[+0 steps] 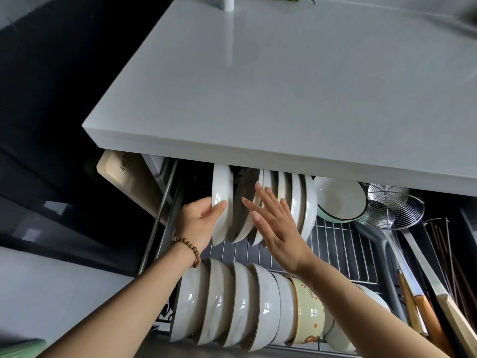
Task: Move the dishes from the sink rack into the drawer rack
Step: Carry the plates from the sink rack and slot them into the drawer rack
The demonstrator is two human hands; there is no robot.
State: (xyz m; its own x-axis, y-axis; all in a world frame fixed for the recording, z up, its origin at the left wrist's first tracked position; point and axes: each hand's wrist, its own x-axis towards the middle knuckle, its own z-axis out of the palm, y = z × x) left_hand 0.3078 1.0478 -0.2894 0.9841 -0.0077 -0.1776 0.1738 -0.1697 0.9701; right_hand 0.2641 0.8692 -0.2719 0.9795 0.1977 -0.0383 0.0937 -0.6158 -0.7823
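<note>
The drawer rack (pixel 343 244) is pulled out under the white countertop (pixel 284 86). My left hand (pixel 200 220), with a bead bracelet at the wrist, grips the edge of a white plate (pixel 222 192) standing upright at the left end of the plate row. My right hand (pixel 273 223) is flat with straight fingers, pressing against the row of upright plates (pixel 302 200) to the right of it. A grey plate (pixel 245 200) stands between the two hands. The sink rack is out of view.
A row of white bowls (pixel 232 303) stands on edge at the drawer's front, with a cream patterned bowl (pixel 309 313) among them. A green-rimmed bowl (pixel 340 200), a wire skimmer (pixel 392 205), ladles and chopsticks (pixel 444 254) fill the right side. A cutting board (pixel 124 177) leans at left.
</note>
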